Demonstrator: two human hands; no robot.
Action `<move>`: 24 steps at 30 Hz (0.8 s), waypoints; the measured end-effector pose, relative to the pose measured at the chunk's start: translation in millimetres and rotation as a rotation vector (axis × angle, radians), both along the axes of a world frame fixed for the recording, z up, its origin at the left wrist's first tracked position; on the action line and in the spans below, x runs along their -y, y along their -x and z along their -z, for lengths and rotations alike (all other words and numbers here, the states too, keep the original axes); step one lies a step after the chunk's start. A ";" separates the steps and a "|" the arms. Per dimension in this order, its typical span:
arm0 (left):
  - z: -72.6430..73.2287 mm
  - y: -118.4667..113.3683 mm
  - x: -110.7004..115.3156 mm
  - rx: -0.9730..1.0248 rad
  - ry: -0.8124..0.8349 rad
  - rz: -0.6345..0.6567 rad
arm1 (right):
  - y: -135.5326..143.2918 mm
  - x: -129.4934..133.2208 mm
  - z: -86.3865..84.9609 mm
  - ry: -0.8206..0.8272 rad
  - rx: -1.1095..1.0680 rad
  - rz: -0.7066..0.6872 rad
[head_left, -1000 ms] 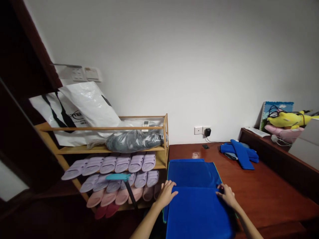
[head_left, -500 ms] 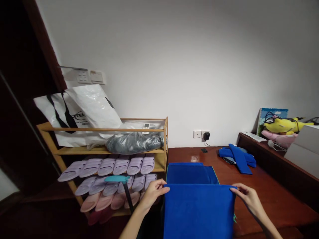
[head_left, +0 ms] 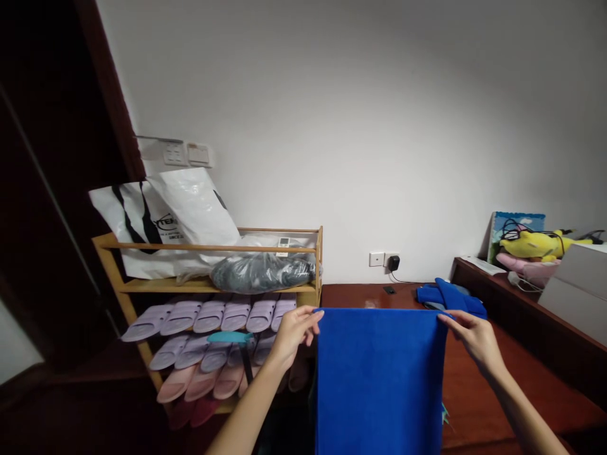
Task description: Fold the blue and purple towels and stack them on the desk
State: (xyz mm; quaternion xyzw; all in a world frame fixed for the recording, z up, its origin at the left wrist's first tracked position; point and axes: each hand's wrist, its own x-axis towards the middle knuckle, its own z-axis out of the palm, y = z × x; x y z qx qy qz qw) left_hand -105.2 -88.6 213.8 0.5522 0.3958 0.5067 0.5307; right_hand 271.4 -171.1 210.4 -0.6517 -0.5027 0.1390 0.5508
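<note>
A blue cloth (head_left: pixel 379 379) hangs flat and stretched between my hands, its top edge straight and level. My left hand (head_left: pixel 296 332) pinches the top left corner between thumb and fingers. At the top right corner, my right hand (head_left: pixel 472 335) pinches the cloth the same way. The lower part of the cloth runs out of view at the bottom. Behind its right side, on the reddish-brown wooden surface (head_left: pixel 502 379), lies a heap of blue cloth pieces (head_left: pixel 450 297).
A wooden shoe rack (head_left: pixel 171 287) at left holds lilac slippers (head_left: pixel 184 316), pink slippers (head_left: pixel 177 382), white bags (head_left: pixel 194 208) and a plastic-wrapped dark bundle (head_left: pixel 265 272). A black plug (head_left: pixel 393 262) sits in the wall. White boxes (head_left: pixel 576 284) and a yellow plush toy (head_left: pixel 531 243) stand right.
Both hands have risen with the blue cloth, which now covers the blue cloth that showed behind it on the surface. The view has shifted slightly left.
</note>
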 end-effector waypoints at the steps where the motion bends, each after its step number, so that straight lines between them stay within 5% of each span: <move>1: -2.5 -0.5 -1.1 -0.008 0.002 -0.005 | 2.3 -2.7 -1.7 0.010 -0.015 0.003; 9: -2.5 -9.7 -19.1 0.089 0.011 -0.022 | 8.4 -30.3 10.0 -0.073 -0.248 -0.021; 24: 77.3 -37.3 -125.7 0.137 0.171 -0.021 | -5.7 -124.9 91.1 0.032 -0.219 -0.111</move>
